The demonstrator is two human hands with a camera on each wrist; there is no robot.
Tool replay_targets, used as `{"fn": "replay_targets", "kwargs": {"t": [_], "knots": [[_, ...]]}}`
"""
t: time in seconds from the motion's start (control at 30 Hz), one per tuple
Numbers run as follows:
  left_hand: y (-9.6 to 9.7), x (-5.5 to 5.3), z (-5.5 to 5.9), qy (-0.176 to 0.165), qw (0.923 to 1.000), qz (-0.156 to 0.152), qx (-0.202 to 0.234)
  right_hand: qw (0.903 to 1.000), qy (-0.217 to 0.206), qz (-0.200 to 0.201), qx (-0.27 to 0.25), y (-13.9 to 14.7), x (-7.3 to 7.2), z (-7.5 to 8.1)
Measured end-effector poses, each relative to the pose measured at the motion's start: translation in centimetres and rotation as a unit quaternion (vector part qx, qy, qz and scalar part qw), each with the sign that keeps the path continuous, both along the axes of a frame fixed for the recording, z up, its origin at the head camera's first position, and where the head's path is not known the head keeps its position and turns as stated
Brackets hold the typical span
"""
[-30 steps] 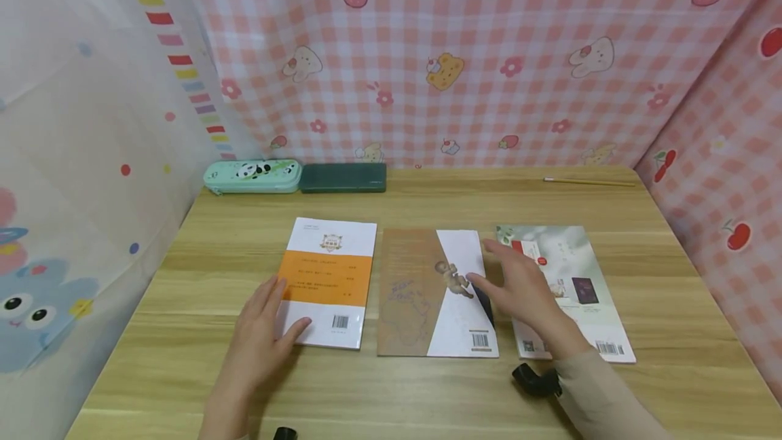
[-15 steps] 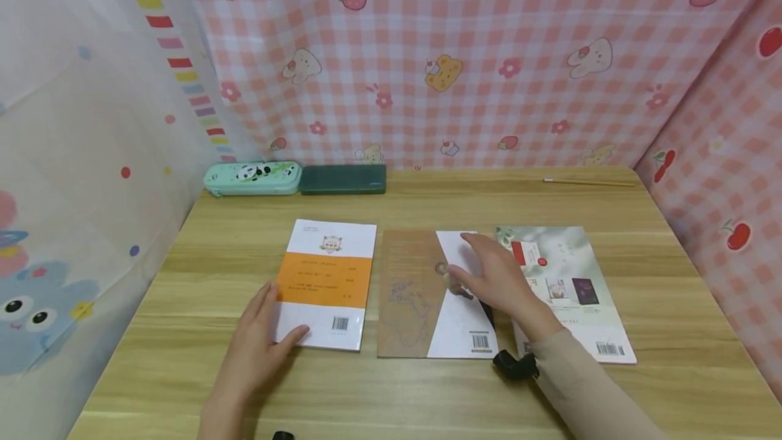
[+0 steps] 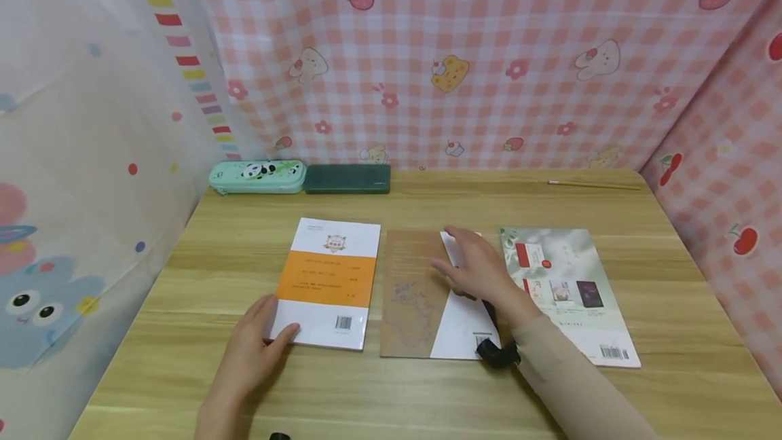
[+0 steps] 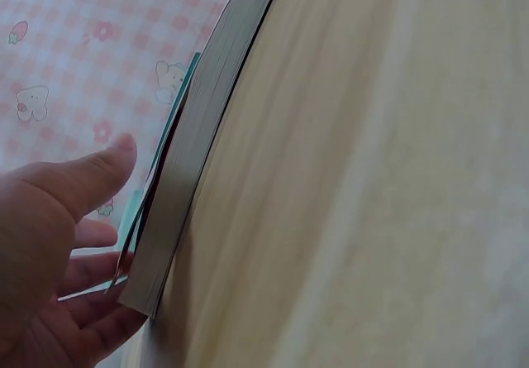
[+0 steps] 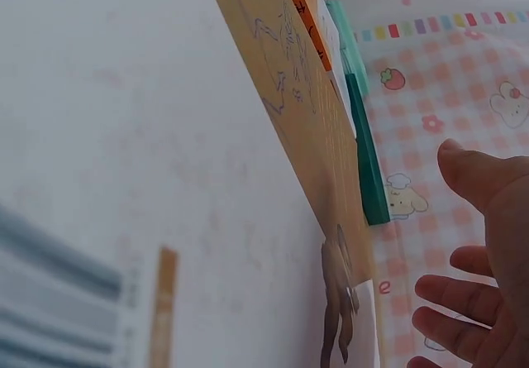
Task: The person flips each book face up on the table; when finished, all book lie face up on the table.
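A white and orange book [image 3: 326, 280] lies on the wooden table in the head view. My left hand [image 3: 247, 345] is at its lower left corner, with the fingers along the left edge and the thumb over the bottom part. In the left wrist view the fingers of my left hand [image 4: 50, 219] touch the corner of the book [image 4: 198, 128], and the thumb stands apart. Over the middle book [image 3: 411, 297], brown and white, my right hand [image 3: 479, 270] spreads its thumb and fingers, holding nothing. The right wrist view shows the right hand [image 5: 488, 252] beyond that book's cover [image 5: 173, 128].
A pale green booklet [image 3: 571, 263] lies to the right of the middle book. Along the back are a mint panda pencil case [image 3: 259, 177], a dark green case [image 3: 348, 180] and a thin pencil [image 3: 595, 185]. Fabric curtains [image 3: 397, 53] border the table [image 3: 464, 399].
My right hand has moved left, from the gap beside the green booklet to over the middle book. My left hand has slid slightly down the white and orange book's edge. The books lie still.
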State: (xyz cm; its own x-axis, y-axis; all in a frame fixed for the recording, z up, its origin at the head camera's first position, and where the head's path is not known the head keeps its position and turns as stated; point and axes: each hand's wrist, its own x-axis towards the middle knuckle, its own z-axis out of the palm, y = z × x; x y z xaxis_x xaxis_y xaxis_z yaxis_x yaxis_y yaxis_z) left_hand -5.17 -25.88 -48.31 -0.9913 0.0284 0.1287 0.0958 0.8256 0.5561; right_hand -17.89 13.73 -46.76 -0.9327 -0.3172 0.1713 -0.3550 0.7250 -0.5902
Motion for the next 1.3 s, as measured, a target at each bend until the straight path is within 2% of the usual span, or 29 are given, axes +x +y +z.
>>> {"fn": "replay_targets", "kwargs": {"t": [0.2, 0.4, 0.77, 0.97, 1.17, 1.3], "knots": [[-0.2, -0.1, 0.4, -0.044, 0.9988, 0.022, 0.006, 0.9999, -0.014, 0.003, 0.005, -0.7, -0.6, 0.3], [-0.6, 0.0, 0.0, -0.022, 0.9991, 0.035, 0.014, 0.9989, -0.045, 0.0, -0.014, -1.4, -1.1, 0.4], [-1.1, 0.1, -0.7, 0.004, 0.9981, 0.047, 0.04, 0.9982, -0.04, 0.022, -0.038, -2.6, -2.4, -0.4], [-1.2, 0.2, -0.6, 0.006, 0.9978, 0.042, 0.05, 0.9973, -0.051, 0.019, -0.048, -3.4, -2.9, -0.8], [-1.4, 0.3, -0.4, -0.008, 0.9969, 0.033, 0.071, 0.9957, -0.064, 0.04, -0.054, -4.0, -3.5, -1.2], [-1.5, 0.3, -0.4, -0.005, 0.9973, 0.027, 0.069, 0.9945, -0.073, 0.049, -0.058, -4.5, -3.9, -1.2]]}}
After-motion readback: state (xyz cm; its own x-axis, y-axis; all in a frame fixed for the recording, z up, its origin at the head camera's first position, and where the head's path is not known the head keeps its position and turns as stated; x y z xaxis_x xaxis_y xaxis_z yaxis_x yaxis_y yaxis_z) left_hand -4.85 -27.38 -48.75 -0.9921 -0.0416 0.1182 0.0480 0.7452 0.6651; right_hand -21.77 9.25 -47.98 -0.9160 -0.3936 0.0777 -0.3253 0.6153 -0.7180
